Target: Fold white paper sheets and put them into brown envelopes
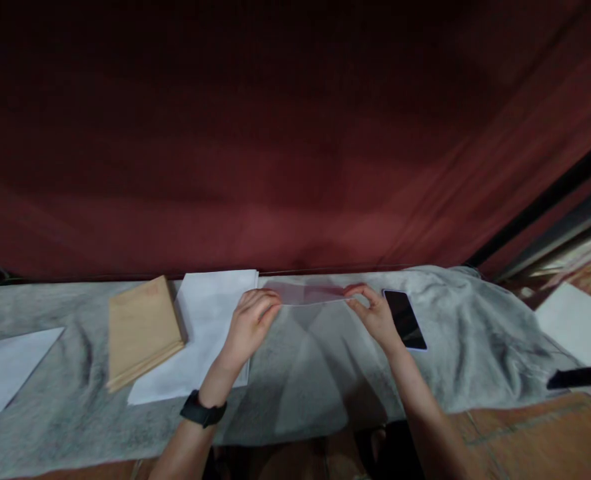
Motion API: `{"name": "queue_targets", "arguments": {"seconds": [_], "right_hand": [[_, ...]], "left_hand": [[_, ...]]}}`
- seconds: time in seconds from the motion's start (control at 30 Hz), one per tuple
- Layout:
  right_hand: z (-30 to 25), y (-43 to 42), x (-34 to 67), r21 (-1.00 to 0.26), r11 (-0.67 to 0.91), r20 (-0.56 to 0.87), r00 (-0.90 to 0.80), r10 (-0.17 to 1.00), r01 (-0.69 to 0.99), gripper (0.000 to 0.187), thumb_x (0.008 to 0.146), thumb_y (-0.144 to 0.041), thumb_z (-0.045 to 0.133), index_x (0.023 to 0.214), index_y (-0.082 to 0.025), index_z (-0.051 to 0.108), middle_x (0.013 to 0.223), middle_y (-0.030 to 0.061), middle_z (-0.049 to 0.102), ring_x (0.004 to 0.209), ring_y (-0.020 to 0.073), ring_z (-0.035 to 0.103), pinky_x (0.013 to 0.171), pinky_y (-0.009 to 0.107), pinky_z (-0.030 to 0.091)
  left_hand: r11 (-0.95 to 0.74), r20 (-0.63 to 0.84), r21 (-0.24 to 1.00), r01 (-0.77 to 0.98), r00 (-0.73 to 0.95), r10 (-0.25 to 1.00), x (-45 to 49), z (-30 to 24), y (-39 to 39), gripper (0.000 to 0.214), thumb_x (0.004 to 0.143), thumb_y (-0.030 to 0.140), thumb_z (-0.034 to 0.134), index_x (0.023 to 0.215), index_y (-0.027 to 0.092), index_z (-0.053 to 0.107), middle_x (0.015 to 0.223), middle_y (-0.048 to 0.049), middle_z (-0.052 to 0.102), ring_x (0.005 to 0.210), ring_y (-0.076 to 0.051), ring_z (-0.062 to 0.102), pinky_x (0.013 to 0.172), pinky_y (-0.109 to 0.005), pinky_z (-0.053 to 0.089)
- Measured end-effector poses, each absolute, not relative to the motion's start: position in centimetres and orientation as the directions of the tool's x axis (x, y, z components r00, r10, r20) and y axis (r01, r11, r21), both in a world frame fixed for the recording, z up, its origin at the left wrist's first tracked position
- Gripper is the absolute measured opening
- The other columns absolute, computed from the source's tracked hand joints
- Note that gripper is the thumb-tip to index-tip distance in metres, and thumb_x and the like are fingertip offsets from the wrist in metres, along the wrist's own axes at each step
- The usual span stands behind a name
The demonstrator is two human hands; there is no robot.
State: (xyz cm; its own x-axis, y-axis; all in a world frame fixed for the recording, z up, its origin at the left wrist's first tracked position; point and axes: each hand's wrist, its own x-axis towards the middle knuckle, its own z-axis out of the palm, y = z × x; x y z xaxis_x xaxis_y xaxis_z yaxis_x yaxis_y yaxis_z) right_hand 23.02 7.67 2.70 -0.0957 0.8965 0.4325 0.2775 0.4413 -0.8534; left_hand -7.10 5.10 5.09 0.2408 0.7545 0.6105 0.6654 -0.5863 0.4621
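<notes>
dim red backdrop (295, 167), tiled floor (540, 433)

Colourless see-through sheet (308, 294), tan stack (142, 323), white paper (215, 310), black lilac-edged phone (405, 320), grey cloth (455, 327), dark-red backdrop (295, 167)

Home or workshop, one cannot tell: a dark red backdrop (295, 167) rises behind the grey cloth (480, 333), terracotta-coloured floor tiles (540, 433) lie below it, white paper (215, 313) on top.

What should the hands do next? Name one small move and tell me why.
Probably lower the translucent sheet onto the grey cloth: the left hand and right hand pinch its opposite ends, and a stretch of cloth lies between the white papers and the phone, seemingly wide enough for it.
</notes>
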Motion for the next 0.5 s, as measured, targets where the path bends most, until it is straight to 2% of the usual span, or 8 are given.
{"name": "queue_targets", "arguments": {"seconds": [0.17,0.27,0.37,0.5], "right_hand": [[0.5,7.5,23.7,-0.835,0.421,0.346,-0.258,0.902,0.355,0.007,0.088,-0.031,0.063,0.085,-0.025,0.067,0.097,0.0019,0.073,0.098,0.0210,0.067,0.093,0.036,0.049],[0.0,7.3,24.1,-0.838,0.399,0.309,-0.277,0.910,0.374,0.009,0.089,-0.032,0.062,0.090,-0.026,0.068,0.102,0.0021,0.073,0.102,0.0213,0.067,0.097,0.037,0.048],[0.0,7.3,24.3,-0.837,0.364,0.283,-0.247,0.927,0.408,0.015,0.089,-0.037,0.063,0.095,-0.026,0.070,0.101,0.0025,0.074,0.102,0.0220,0.068,0.096,0.037,0.049],[0.3,7.3,24.1,-0.862,0.325,0.294,-0.138,0.946,0.390,0.022,0.089,-0.046,0.063,0.091,-0.024,0.070,0.093,0.0028,0.074,0.094,0.0219,0.069,0.090,0.035,0.052]], "left_hand": [[-0.602,0.463,0.486,0.633,0.397,0.792,-8.3,2.8,5.3,0.009,0.093,0.024,0.059,0.085,0.024,0.065,0.092,-0.0020,0.073,0.092,-0.020,0.067,0.084,-0.034,0.051],[-0.600,0.428,0.503,0.623,0.423,0.799,-8.4,2.3,5.2,0.004,0.089,0.022,0.063,0.087,0.024,0.066,0.092,-0.0021,0.073,0.091,-0.020,0.068,0.085,-0.034,0.052],[-0.560,0.411,0.560,0.610,0.382,0.827,-8.2,2.1,5.2,0.005,0.087,0.023,0.065,0.090,0.025,0.068,0.095,-0.0024,0.074,0.093,-0.020,0.068,0.086,-0.033,0.053],[-0.428,0.373,0.711,0.558,0.218,0.902,-8.0,2.3,5.4,0.011,0.089,0.030,0.061,0.087,0.023,0.069,0.091,-0.0022,0.075,0.088,-0.019,0.069,0.083,-0.031,0.055]]}}
